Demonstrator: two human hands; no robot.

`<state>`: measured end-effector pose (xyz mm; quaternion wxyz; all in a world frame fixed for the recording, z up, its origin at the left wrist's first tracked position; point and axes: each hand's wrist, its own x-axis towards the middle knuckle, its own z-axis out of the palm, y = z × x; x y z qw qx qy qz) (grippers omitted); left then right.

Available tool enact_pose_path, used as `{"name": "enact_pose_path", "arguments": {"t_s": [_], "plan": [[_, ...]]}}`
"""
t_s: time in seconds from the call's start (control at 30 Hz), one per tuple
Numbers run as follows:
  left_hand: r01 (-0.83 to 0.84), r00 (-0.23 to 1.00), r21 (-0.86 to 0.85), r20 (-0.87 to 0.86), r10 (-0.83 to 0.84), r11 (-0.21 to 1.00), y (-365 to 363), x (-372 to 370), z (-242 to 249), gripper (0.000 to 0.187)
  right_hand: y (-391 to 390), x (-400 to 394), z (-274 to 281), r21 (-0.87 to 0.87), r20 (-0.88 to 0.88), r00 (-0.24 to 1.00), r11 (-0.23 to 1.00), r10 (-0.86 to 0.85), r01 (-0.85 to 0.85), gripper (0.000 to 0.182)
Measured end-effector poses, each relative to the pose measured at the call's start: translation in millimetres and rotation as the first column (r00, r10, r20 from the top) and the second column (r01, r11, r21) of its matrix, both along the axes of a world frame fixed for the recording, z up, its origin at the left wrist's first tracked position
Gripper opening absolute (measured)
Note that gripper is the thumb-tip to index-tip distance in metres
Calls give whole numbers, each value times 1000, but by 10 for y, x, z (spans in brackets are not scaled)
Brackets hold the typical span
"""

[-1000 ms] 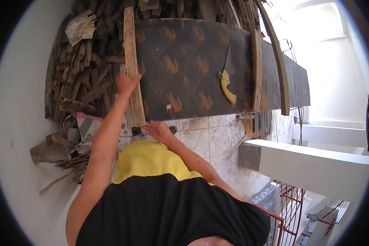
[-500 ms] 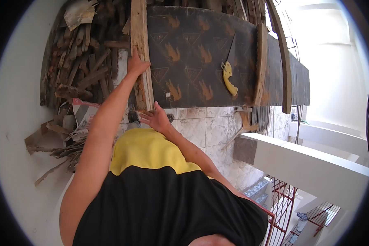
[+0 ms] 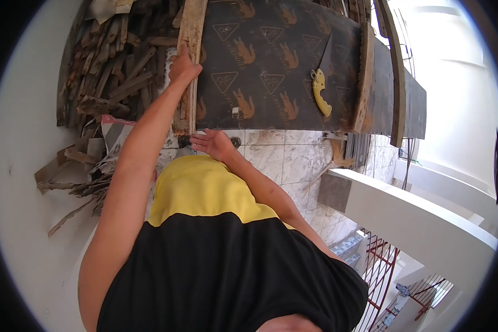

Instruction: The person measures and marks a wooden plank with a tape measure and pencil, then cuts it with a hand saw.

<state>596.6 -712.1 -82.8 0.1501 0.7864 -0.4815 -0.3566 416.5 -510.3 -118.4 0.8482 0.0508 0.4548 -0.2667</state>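
A long wooden plank [image 3: 192, 27] lies along the left edge of a dark printed board [image 3: 260, 66]. My left hand [image 3: 183, 67] is wrapped over the plank, its thumb at the right side and a finger pointing along the wood. At the plank's near end is my right hand [image 3: 214, 145], palm turned up and fingers spread, close to the end and holding nothing. On the board rests a yellow-handled saw [image 3: 321, 94], its blade pointing away, right of both hands.
Broken wood pieces [image 3: 113, 66] are heaped at the left. Two more planks cross the board, one of them here [image 3: 363, 77]. Tiled floor [image 3: 265, 160] shows below the board. A white ledge [image 3: 415, 205] and red railings [image 3: 379, 265] stand at the right.
The view has shifted, so the board and saw sit higher and further right. The plank's near end has moved left relative to the board. My right hand's fingers now point more to the left.
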Motion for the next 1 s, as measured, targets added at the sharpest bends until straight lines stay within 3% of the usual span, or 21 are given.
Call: {"name": "enact_pose_path", "arguments": {"t_s": [0.1,0.3,0.53,0.6,0.67,0.73,0.8,0.9,1.0], "plan": [[4,1000,4,-21,-4,1000,-14,-7,16,101,6,7,-124,-87,8,1000,996,-12,13,30],[-43,998,69,-31,45,997,41,-98,269,101,-19,41,-109,-53,-14,997,996,-70,69,31],[23,997,93,-82,-16,995,-14,38,81,104,-56,44,25,-50,-37,997,997,-61,59,37],[-41,980,-93,-199,21,995,-102,157,-73,115,-57,47,53,-85,-62,997,996,-45,40,39],[-106,969,-118,-237,76,987,-269,263,-523,115,-53,49,-8,-83,-58,997,996,-43,38,38],[-157,952,-142,-287,111,977,-423,299,-515,115,-52,35,-56,-86,-63,997,995,-55,49,37],[-166,749,-62,-657,85,984,-291,291,-329,75,-45,38,-74,-65,-64,998,998,-4,-1,27],[-56,736,42,-674,69,998,-402,391,-511,83,-49,43,24,-85,-97,995,996,-7,-1,19],[-112,716,76,-685,134,991,-374,357,-474,74,-34,20,-108,-72,-69,997,997,-36,31,18]]}}
